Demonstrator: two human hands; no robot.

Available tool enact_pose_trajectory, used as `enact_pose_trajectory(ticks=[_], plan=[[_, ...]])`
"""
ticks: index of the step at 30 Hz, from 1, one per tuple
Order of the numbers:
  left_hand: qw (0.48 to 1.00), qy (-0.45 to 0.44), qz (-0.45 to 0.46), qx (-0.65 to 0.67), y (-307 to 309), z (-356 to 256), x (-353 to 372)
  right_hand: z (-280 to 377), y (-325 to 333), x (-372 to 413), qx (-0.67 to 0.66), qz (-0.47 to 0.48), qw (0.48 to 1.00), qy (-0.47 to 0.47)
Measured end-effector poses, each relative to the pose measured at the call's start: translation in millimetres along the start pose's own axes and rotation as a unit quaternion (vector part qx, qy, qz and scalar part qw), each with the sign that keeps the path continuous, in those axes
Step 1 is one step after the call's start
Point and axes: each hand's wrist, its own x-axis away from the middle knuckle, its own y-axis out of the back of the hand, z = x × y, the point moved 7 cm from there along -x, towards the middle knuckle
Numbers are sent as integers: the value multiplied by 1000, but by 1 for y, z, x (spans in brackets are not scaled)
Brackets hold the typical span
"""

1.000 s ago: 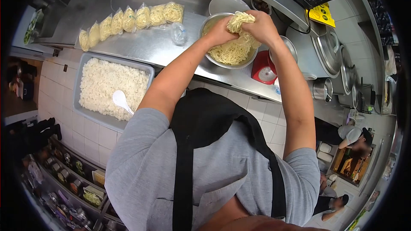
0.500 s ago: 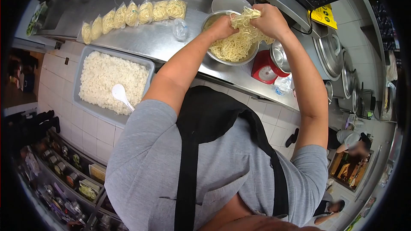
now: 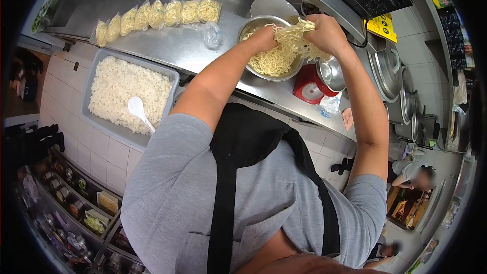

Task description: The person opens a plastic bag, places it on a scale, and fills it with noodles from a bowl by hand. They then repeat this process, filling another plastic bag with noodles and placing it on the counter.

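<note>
Right hand [image 3: 326, 33] closed on a clump of noodles [image 3: 294, 35], wrist bent, strands hanging. Left hand [image 3: 265, 39] down at the noodles; fingers mostly hidden, can't tell if clamped. Both arms reach to 12 o'clock, elbows bent. Noodles in and above the steel bowl [image 3: 272, 77]; its far side is partly blocked. From bowl: red scale [image 3: 308, 90] at 5, bagged noodles [image 3: 156, 15] at 10, rice tray [image 3: 83, 96] at 8, near edge cut off by the sleeve.

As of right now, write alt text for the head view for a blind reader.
A person's left hand and right hand hold noodles over a metal bowl on a steel counter. A red dial scale sits beside the bowl; bagged noodles lie leftward, near a gray tub of rice.
</note>
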Motion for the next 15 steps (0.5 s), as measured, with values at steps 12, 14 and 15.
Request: enact_pose_trajectory(ticks=[12, 14, 15], plan=[[976, -66, 24, -205, -14, 40, -5, -6, 117, 9, -57, -101, 991, 64], [978, -46, 25, -204, -6, 24, 1, -7, 139, 12, -58, -118, 989, 70], [979, -22, 29, -202, -2, 17, 5, -10, 150, 13, -80, -111, 988, 75]])
